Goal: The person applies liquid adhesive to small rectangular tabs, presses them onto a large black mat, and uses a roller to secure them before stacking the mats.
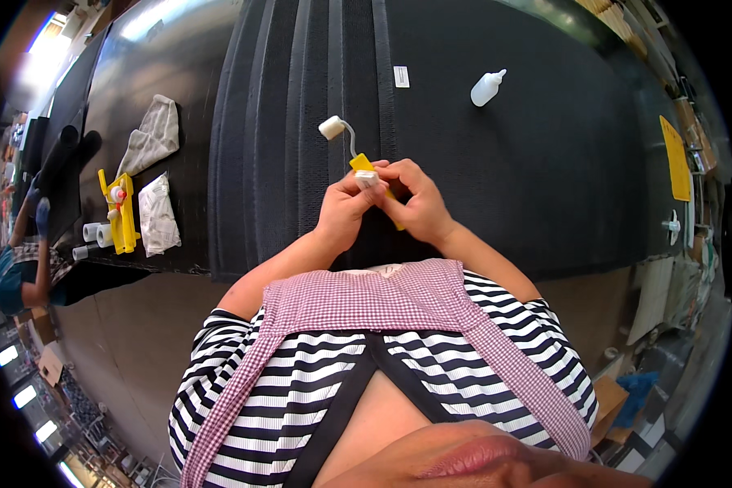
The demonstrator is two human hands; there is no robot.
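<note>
Black sheeting covers most of the table, with long, narrow strips running away from us left of centre. We hold the roller close to the body, over the near part of the sheeting, its white head pointing away and to the left. Our right hand has its fingers curled around the yellow handle; our left hand appears to pinch a small white packet against it, though the far fingertips are hidden. We judge the roller light, with a stiff, smooth handle, a thin wire that could bend under side load, and a soft head that would mark or dent if squeezed. Grip it by the handle, keeping fingers off the head. The packet looks light and easily creased; pinch it at the edges. Beyond our hands lie a white label and, farther right, a tipped bottle. At left we note a grey cloth, a yellow dispenser and a crumpled bag, all well apart from the roller. Only the packet and our own fingers crowd the handle.
</note>
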